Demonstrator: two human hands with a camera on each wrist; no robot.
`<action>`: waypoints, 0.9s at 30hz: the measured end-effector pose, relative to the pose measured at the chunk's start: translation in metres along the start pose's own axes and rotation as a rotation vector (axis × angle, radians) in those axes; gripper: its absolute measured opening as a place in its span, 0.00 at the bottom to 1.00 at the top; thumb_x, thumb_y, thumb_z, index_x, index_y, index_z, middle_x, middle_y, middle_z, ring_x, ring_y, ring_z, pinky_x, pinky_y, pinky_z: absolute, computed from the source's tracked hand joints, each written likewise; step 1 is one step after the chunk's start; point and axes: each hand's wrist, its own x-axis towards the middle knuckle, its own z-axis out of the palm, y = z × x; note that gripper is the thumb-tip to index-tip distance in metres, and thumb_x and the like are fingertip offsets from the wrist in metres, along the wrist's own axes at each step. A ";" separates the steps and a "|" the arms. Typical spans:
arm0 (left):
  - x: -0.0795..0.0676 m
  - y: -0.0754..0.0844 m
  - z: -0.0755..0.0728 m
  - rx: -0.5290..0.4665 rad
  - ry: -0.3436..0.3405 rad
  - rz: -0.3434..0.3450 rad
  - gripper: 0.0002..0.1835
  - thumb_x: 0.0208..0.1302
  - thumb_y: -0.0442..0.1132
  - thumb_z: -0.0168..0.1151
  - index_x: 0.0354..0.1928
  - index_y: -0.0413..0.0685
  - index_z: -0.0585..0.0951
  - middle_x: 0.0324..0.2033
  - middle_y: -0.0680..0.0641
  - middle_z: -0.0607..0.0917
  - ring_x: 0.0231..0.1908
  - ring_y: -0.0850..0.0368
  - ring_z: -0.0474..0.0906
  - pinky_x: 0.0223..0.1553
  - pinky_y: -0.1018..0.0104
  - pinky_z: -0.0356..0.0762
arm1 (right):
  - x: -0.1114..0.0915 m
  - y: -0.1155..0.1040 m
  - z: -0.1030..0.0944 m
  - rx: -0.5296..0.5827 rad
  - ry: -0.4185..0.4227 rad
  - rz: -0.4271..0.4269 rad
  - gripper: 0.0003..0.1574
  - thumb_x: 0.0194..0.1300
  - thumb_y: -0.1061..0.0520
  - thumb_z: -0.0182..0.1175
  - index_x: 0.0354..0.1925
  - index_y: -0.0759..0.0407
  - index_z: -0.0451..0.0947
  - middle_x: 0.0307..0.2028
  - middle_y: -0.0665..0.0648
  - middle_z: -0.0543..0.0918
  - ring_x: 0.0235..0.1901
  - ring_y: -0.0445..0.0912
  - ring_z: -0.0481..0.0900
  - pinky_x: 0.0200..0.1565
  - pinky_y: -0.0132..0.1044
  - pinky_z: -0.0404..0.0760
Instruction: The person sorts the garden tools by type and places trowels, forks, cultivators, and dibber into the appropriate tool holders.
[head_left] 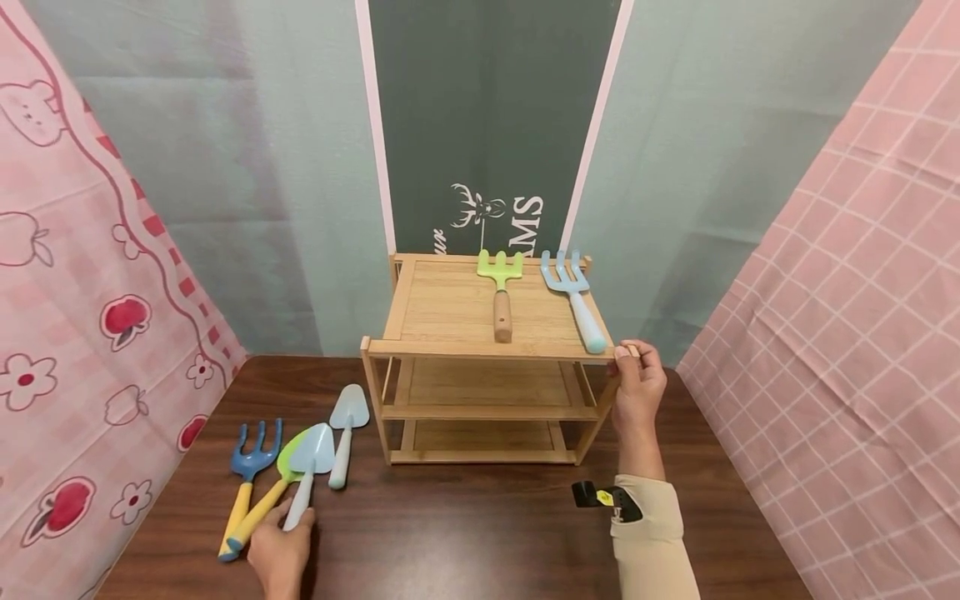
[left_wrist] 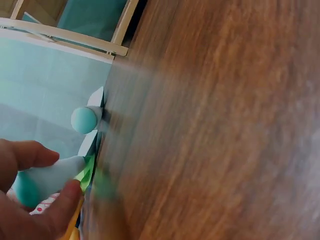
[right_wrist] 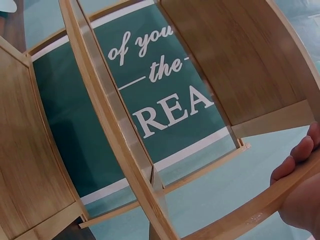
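In the head view my left hand (head_left: 281, 546) pinches the pale handle of a light blue trowel (head_left: 313, 450), whose blade overlaps a green trowel (head_left: 258, 510) with a yellow handle. The left wrist view shows thumb and finger on either side of that handle's teal end (left_wrist: 27, 190). Left of it lies a blue hand fork (head_left: 255, 460) with a yellow handle; to its right, a smaller light blue trowel (head_left: 342, 454). My right hand (head_left: 640, 385) grips the top front right corner of a wooden three-tier shelf (head_left: 480, 348), its fingers curled over the frame in the right wrist view.
On the top tier lie a green hand fork (head_left: 502, 312) with a wooden handle and a light blue hand fork (head_left: 585, 321). The shelf stands on a dark wooden table (head_left: 465, 533). Pink patterned cloth (head_left: 840, 333) hangs at both sides, a grey-green curtain (head_left: 300, 208) behind.
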 end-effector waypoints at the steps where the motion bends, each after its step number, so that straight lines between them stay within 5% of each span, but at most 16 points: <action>1: -0.001 0.000 0.000 -0.025 0.004 -0.018 0.24 0.54 0.36 0.63 0.53 0.32 0.75 0.52 0.28 0.73 0.51 0.31 0.64 0.52 0.42 0.59 | 0.000 0.000 0.000 0.001 0.005 -0.001 0.06 0.61 0.73 0.52 0.33 0.67 0.74 0.25 0.56 0.75 0.22 0.43 0.73 0.27 0.31 0.73; 7: -0.004 0.001 0.004 -0.199 0.076 -0.089 0.22 0.53 0.36 0.65 0.51 0.37 0.78 0.51 0.33 0.75 0.53 0.36 0.66 0.53 0.45 0.61 | 0.001 0.002 -0.001 0.003 0.013 0.000 0.04 0.61 0.72 0.53 0.34 0.68 0.74 0.26 0.56 0.74 0.22 0.43 0.73 0.27 0.31 0.73; 11: -0.003 -0.006 0.014 -0.383 0.223 -0.134 0.21 0.47 0.36 0.69 0.48 0.41 0.82 0.45 0.43 0.80 0.44 0.54 0.74 0.43 0.68 0.72 | 0.001 0.002 -0.001 0.009 0.009 -0.002 0.04 0.61 0.72 0.53 0.34 0.69 0.74 0.27 0.56 0.74 0.23 0.43 0.73 0.27 0.31 0.73; 14: 0.000 -0.015 0.025 -0.512 0.357 -0.121 0.17 0.44 0.37 0.71 0.42 0.47 0.85 0.39 0.52 0.80 0.32 0.67 0.73 0.28 0.82 0.68 | 0.000 0.001 -0.001 0.016 0.008 -0.003 0.04 0.61 0.72 0.53 0.34 0.68 0.74 0.27 0.56 0.75 0.23 0.43 0.73 0.27 0.31 0.73; 17: -0.001 -0.017 0.031 -0.643 0.438 -0.067 0.14 0.44 0.35 0.71 0.37 0.44 0.85 0.36 0.51 0.80 0.29 0.68 0.74 0.25 0.82 0.68 | 0.000 0.002 -0.001 0.018 0.010 -0.003 0.05 0.61 0.73 0.53 0.33 0.67 0.75 0.27 0.56 0.75 0.22 0.43 0.73 0.27 0.31 0.73; 21: -0.015 0.003 0.023 -0.770 0.483 -0.044 0.12 0.43 0.28 0.68 0.35 0.38 0.84 0.33 0.51 0.79 0.29 0.67 0.73 0.26 0.82 0.68 | 0.001 0.003 -0.002 -0.003 0.015 -0.001 0.07 0.61 0.72 0.53 0.33 0.65 0.75 0.27 0.56 0.75 0.22 0.43 0.73 0.27 0.31 0.73; 27: -0.020 0.007 0.030 -0.854 0.544 0.004 0.12 0.41 0.24 0.67 0.33 0.33 0.81 0.31 0.48 0.80 0.34 0.59 0.74 0.33 0.75 0.69 | 0.002 0.003 -0.001 -0.019 0.035 0.003 0.07 0.61 0.72 0.53 0.32 0.63 0.76 0.28 0.56 0.74 0.22 0.44 0.72 0.27 0.31 0.73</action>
